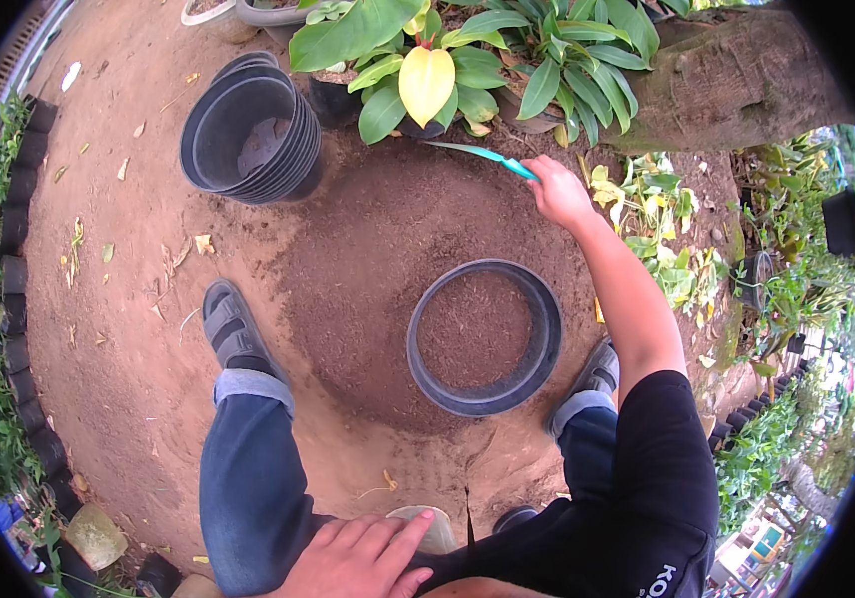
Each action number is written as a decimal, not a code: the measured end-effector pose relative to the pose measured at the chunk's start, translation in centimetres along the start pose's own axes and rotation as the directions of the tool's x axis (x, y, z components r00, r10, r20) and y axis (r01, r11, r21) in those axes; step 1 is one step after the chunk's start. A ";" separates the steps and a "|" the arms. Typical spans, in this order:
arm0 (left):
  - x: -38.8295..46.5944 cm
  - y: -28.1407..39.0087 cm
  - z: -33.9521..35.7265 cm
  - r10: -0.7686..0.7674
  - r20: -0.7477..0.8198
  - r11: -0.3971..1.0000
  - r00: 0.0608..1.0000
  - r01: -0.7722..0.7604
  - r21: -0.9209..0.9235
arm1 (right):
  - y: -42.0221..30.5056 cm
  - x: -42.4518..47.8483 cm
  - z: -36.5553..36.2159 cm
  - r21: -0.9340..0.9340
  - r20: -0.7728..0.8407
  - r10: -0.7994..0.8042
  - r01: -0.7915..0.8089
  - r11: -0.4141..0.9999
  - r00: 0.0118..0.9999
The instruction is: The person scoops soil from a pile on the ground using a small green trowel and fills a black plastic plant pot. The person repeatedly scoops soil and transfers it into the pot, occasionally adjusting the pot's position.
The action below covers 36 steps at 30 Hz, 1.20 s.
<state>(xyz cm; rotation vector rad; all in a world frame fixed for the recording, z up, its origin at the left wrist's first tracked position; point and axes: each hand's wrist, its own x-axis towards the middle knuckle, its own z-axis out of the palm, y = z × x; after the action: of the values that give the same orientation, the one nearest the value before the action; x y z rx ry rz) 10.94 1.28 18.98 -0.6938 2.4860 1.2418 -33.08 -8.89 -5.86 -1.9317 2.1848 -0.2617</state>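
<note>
My right hand [558,188] grips the turquoise handle of a small hand tool [498,158], possibly a trowel. Its pale blade points left, just above the dark soil [367,247] near the potted plants. Closer to me, a round black plastic pot [485,410] stands on the ground with brown soil [478,329] inside. My left hand [367,549] lies palm down over my lap, fingers slightly spread, holding nothing visible.
A stack of black plastic pots [251,134] stands at the upper left. Leafy potted plants [427,78] and a thick tree trunk [726,90] border the far side. Wilted yellow-green leaves [655,217] lie right of my forearm. Rows of small black plant bags [16,291] line the left edge.
</note>
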 end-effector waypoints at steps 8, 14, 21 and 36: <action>0.2 0.0 -0.1 -0.031 0.054 0.997 0.998 0.035 -0.065 | -4.1 4.5 3.2 -0.151 0.029 -0.096 0.099 0.984 0.995; 0.2 -0.4 0.0 -0.029 0.094 0.997 0.995 0.036 -0.064 | -5.7 6.7 4.2 -0.169 0.088 -0.014 0.029 0.985 0.996; 0.0 -0.4 0.2 -0.001 0.115 0.999 0.993 0.005 -0.035 | -5.4 7.4 4.3 -0.158 0.153 0.003 0.021 0.987 0.988; 0.0 -0.4 -0.1 0.024 0.120 0.984 0.992 -0.003 -0.176 | -2.5 4.0 1.9 -0.208 0.108 -0.080 0.101 0.973 0.991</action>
<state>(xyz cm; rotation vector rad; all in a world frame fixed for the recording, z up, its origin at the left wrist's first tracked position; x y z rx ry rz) 11.12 0.97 18.76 -0.6226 2.3067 1.4758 -30.67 -13.15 -7.21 -2.1103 2.1399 0.0570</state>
